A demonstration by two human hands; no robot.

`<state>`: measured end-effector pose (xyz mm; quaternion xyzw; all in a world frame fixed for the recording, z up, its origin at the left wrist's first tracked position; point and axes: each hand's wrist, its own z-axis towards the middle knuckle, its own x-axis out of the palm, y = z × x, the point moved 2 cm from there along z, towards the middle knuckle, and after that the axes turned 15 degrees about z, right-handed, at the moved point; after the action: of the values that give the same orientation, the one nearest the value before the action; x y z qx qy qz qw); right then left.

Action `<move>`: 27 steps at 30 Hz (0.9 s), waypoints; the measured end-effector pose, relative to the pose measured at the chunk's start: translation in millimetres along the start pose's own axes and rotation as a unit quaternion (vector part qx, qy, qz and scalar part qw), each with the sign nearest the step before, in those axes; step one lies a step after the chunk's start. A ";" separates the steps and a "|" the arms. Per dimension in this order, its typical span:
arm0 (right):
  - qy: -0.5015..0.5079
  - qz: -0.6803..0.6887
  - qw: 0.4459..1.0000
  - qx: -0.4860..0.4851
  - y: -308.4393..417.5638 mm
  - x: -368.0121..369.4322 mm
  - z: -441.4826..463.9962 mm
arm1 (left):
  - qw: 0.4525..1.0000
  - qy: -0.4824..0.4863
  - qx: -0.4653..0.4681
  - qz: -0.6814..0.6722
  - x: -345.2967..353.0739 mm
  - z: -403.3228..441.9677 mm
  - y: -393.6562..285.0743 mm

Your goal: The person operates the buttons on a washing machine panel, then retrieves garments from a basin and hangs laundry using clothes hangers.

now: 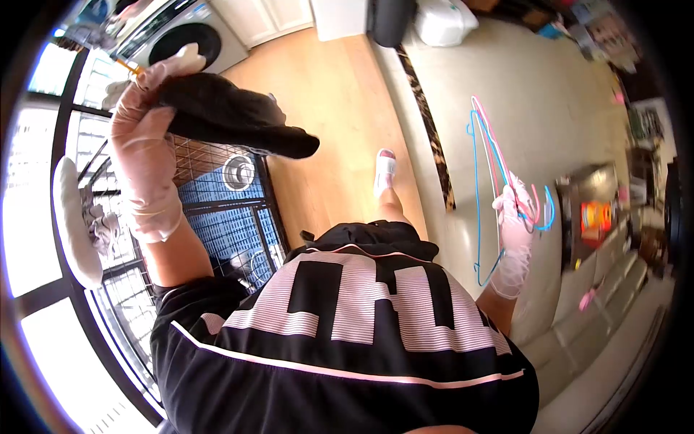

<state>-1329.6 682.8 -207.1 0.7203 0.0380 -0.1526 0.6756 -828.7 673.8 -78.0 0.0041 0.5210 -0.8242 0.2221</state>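
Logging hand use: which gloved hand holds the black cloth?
The left hand: it grips the black cloth, while the right hand holds thin pink and blue hangers.

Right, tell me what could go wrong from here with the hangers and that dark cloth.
The dark cloth has a loose end sticking out from the gloved left hand, so it might slip and drop. It also appears close to the wire cage in this view and could perhaps snag there. The hangers are bunched in the gloved right hand with hooks jutting out, so they may tangle.
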 end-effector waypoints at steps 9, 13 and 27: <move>0.264 0.123 0.956 0.039 19.5 158.7 241.8 | 0.962 -0.219 -0.108 0.119 -25.2 124.1 18.7; 0.467 0.211 0.858 0.030 68.2 238.5 338.5 | 0.957 -0.265 -0.091 0.072 -41.9 181.6 43.6; 0.618 0.169 0.767 0.039 184.9 576.4 494.3 | 0.911 -0.254 -0.123 0.301 -135.1 318.6 179.3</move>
<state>-816.8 93.1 -205.6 0.6796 0.3186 0.4409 0.4922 -569.0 384.2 -53.8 -0.0764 0.5182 -0.6208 0.5833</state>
